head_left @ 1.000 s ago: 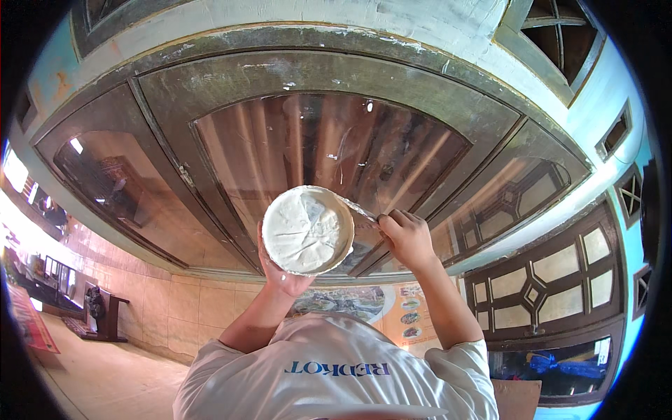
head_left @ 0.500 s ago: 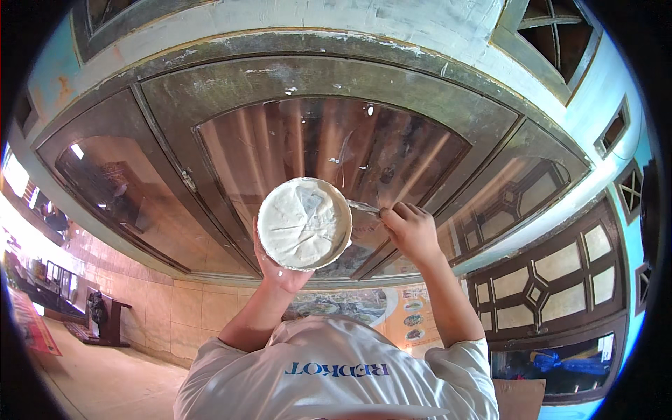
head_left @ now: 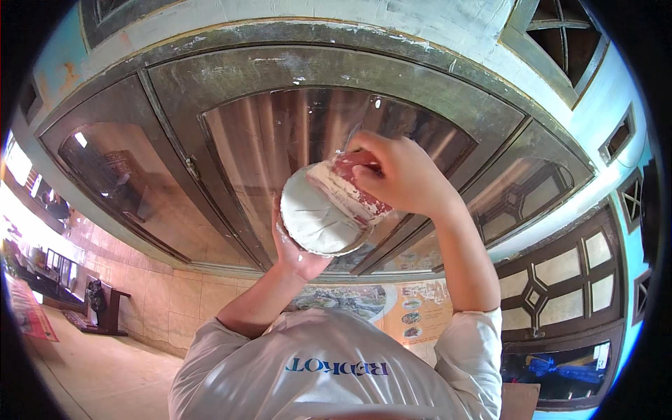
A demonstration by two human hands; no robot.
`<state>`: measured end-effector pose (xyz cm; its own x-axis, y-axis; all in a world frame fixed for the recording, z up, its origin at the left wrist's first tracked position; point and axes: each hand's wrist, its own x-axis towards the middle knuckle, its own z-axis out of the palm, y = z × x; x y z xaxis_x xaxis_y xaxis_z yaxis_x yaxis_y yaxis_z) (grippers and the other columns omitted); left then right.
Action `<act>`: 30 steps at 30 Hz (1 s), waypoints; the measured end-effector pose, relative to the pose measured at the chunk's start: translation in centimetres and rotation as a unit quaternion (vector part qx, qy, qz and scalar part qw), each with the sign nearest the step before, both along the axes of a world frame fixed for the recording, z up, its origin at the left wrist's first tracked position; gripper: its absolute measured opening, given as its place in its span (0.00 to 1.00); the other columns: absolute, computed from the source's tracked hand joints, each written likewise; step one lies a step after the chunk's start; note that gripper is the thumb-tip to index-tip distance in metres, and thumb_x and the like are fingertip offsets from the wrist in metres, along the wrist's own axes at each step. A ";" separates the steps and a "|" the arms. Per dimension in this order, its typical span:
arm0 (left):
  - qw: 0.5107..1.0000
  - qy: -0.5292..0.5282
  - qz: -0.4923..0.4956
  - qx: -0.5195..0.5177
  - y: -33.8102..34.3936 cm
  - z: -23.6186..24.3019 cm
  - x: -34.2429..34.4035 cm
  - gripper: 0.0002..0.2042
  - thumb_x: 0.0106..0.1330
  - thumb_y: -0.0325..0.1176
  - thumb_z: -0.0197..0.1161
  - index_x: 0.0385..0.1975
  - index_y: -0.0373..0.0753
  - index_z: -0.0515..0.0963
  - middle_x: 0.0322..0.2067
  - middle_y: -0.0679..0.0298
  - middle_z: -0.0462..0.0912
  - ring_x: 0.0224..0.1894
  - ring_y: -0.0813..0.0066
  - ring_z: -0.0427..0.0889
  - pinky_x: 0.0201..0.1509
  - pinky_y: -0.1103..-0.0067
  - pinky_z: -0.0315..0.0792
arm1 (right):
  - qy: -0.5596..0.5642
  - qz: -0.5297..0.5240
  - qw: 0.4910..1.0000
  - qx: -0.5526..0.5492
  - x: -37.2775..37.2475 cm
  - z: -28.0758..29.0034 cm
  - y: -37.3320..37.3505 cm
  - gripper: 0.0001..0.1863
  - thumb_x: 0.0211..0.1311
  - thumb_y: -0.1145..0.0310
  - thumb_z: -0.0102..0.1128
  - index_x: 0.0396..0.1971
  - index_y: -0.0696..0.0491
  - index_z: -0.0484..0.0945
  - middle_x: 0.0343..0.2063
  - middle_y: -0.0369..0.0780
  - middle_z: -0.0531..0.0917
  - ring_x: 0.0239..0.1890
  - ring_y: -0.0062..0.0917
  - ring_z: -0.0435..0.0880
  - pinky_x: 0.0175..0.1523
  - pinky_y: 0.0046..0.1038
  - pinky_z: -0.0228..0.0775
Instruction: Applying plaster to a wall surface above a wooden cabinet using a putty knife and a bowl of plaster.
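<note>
My left hand [head_left: 297,259] holds up a round tub of thick white paste [head_left: 315,222], gripping it from below and the near left side; most of its fingers are hidden behind the tub. White specks dot that hand's skin. Pinched in my right hand [head_left: 392,168] is a broad red spreader [head_left: 357,183], smeared with white paste along its face. The spreader slants over the tub's right and far part and covers some of the paste. Whether its edge touches the paste I cannot tell.
Ahead stands a dark wooden door [head_left: 413,73] with glass panes, white-spotted, under a pale wall [head_left: 294,21]. On the right is a brown lattice panel [head_left: 560,280]. A dark piece of furniture [head_left: 105,315] stands on the tiled floor [head_left: 105,371] at left.
My right hand has swung leftward and up over the tub, turning the spreader from edge-on to face showing. The tub has shifted slightly right and tilted.
</note>
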<state>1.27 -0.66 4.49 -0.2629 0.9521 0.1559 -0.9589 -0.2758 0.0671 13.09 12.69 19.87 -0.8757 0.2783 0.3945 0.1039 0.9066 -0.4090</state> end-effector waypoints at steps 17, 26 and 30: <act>0.998 -0.004 0.034 0.059 0.5 1.0 -2.6 0.31 0.73 0.60 0.45 0.67 0.45 0.68 0.66 0.60 0.71 0.68 0.54 0.69 0.73 0.55 0.60 | 0.020 0.096 0.987 -0.123 -1.2 1.8 3.4 0.11 0.69 0.68 0.60 0.44 0.60 0.77 0.29 0.39 0.84 0.31 0.21 0.82 0.38 0.27 0.75; 0.999 0.022 0.031 0.039 1.1 1.0 -3.2 0.36 0.69 0.68 0.45 0.68 0.48 0.68 0.66 0.64 0.71 0.67 0.58 0.70 0.71 0.57 0.62 | 0.117 0.087 0.970 -0.195 -0.5 -1.2 2.0 0.10 0.69 0.74 0.60 0.46 0.59 0.76 0.40 0.38 0.82 0.43 0.22 0.84 0.46 0.22 0.77; 0.999 0.030 0.016 0.027 1.4 1.5 -2.7 0.36 0.70 0.68 0.43 0.69 0.49 0.65 0.67 0.64 0.70 0.67 0.59 0.69 0.71 0.58 0.63 | 0.071 0.145 0.984 -0.081 -0.8 0.9 0.7 0.15 0.54 0.73 0.68 0.41 0.61 0.78 0.44 0.44 0.80 0.45 0.30 0.82 0.52 0.27 0.74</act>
<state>-1.39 0.71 5.98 -0.2808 0.9333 0.2238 -0.9444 -0.3103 0.1089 12.29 13.42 20.75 -0.8673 0.0938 0.4889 -0.2179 0.8115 -0.5423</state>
